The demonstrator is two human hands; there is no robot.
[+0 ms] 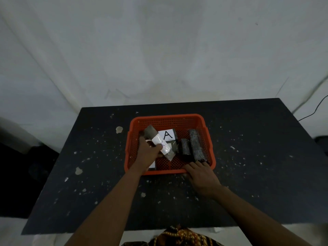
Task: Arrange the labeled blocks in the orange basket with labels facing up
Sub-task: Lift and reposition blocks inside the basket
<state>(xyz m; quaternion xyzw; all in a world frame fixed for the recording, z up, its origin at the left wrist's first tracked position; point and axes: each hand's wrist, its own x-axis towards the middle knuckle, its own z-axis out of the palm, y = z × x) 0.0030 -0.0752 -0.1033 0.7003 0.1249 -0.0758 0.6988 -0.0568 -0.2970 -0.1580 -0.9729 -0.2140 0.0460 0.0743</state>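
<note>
Blocks (197, 145) rough, oblong (mesh basket (170, 119)) | left hand (148, 153) clasps labelled block (159, 143) | right hand (202, 174) spread on rim

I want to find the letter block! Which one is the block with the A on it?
Look at the orange basket on the dark table. The A block lies near its far wall, beside the wrapped block in the left hand. Only it shows a white label with a clear black A; the blocks to its right look plain dark.

"A" on block label (167, 134)
</note>
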